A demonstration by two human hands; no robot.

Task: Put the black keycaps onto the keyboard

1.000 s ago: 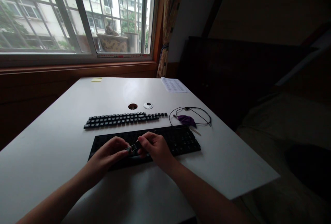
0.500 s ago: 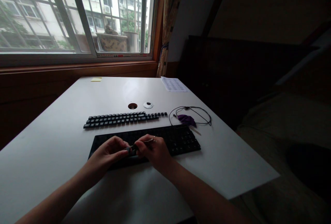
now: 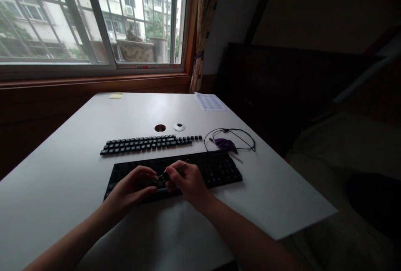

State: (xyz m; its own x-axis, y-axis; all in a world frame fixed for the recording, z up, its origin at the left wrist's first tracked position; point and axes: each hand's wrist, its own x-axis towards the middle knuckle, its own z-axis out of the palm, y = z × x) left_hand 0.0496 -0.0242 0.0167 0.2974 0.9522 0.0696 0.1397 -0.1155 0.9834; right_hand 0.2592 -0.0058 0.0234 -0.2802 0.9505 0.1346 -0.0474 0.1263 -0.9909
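A black keyboard lies on the white table with both my hands over its left and middle part. My right hand is closed around what looks like a wire keycap puller. Its thin metal wires stick out to the left, toward my other hand. My left hand is at the wire ends, thumb and forefinger apart, with nothing clearly held between them. Beyond the keyboard, loose black keycaps stand in neat rows. My hands hide part of the keys beneath them.
A coiled black cable and a purple cloth lie behind the keyboard's right end, near a thin stick. Farther back are a round table hole, its cover, a printed sheet and yellow notes.
My left thumb and forefinger have parted from their pinch at the puller's wires. My right hand keeps its grip and has turned slightly.
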